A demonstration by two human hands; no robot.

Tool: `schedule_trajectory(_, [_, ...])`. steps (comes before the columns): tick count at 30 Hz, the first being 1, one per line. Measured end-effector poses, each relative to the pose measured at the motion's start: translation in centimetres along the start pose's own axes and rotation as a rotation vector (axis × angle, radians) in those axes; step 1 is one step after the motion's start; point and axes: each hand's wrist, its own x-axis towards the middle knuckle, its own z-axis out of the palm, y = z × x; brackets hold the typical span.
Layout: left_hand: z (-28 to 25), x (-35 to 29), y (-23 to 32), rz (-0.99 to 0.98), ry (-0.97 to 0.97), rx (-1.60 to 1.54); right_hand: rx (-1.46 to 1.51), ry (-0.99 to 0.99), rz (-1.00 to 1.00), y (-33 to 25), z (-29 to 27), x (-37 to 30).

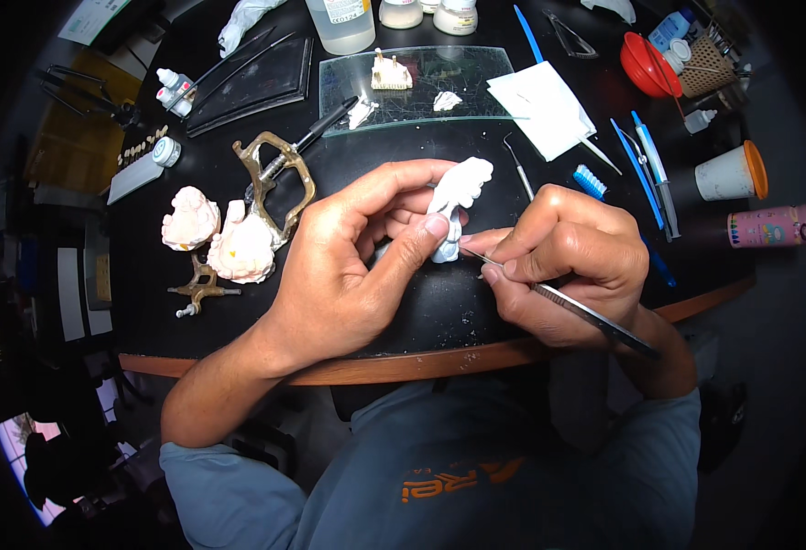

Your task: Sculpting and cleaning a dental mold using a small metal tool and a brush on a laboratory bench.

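A white dental model point(458, 197) with tooth-like bumps along one edge is gripped between the thumb and fingers of my left hand point(352, 247), held up on edge over the near part of the table. My right hand point(572, 266) pinches a slim metal dental carving tool point(581, 310) like a pen. Its tip points at the lower part of the model; whether it touches cannot be made out. The left fingers behind the model are partly hidden.
Pinkish dental casts point(242, 243) and a brass articulator point(285, 174) stand to the left. Behind lies a glass plate point(476, 69) bearing a small tooth model point(391, 73). White paper point(545, 110), a metal probe point(518, 165), a blue brush point(591, 181) and a cup point(728, 174) lie rightward. The table's wooden edge point(421, 365) is near.
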Motion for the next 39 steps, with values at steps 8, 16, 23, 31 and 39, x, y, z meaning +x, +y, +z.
schedule_trajectory(8, [0.02, -0.13, -0.31, 0.033, 0.013, -0.02, 0.013, 0.032, 0.02, -0.12, 0.16, -0.15])
schedule_trajectory(16, [0.08, -0.24, -0.29, 0.042, 0.029, 0.007, 0.017, 0.025, 0.017, -0.05, 0.12, -0.13])
schedule_trajectory(23, [-0.03, -0.12, -0.32, -0.022, 0.023, -0.052, 0.042, 0.036, 0.02, -0.01, -0.13, -0.06])
schedule_trajectory(31, [0.17, -0.13, 0.04, -0.088, 0.002, -0.064, 0.043, 0.004, 0.033, 0.03, -0.22, -0.12])
schedule_trajectory(39, [0.14, -0.17, 0.23, -0.052, -0.001, 0.017, 0.05, 0.002, 0.083, -0.33, 0.05, -0.32])
